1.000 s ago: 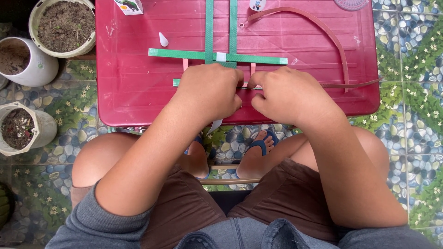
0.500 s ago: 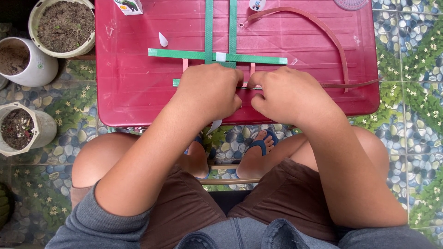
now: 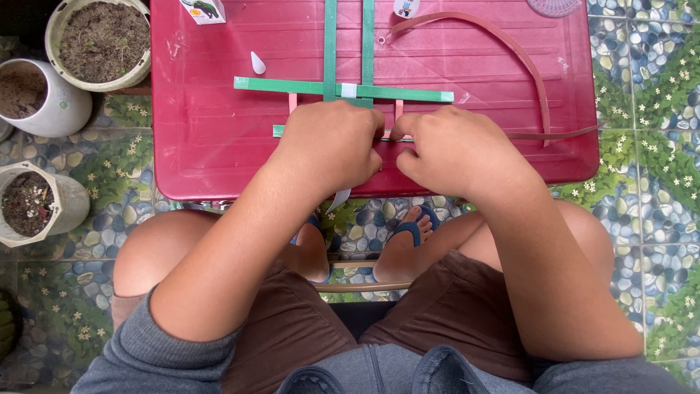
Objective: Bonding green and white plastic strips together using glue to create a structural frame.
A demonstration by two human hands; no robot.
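On a red plastic table (image 3: 219, 146) lies a lattice of flat strips. Two green strips (image 3: 330, 44) run away from me and a green cross strip (image 3: 292, 85) lies over them, with short pink strips (image 3: 399, 109) poking out below it. My left hand (image 3: 332, 146) rests curled on the lattice's near part and covers it. My right hand (image 3: 456, 149) sits beside it, its fingers pinching a long pink strip (image 3: 525, 66) that arcs over the table's right side. A white strip end (image 3: 339, 201) hangs off the near edge under my left hand.
Three pots of soil stand on the pebble-pattern floor at the left (image 3: 102, 40), (image 3: 33, 95), (image 3: 29, 204). A small box (image 3: 204, 10), a white teardrop bit (image 3: 257, 63) and a small white item (image 3: 405, 7) lie on the table's far part. My knees and sandalled feet (image 3: 408, 230) are below the table.
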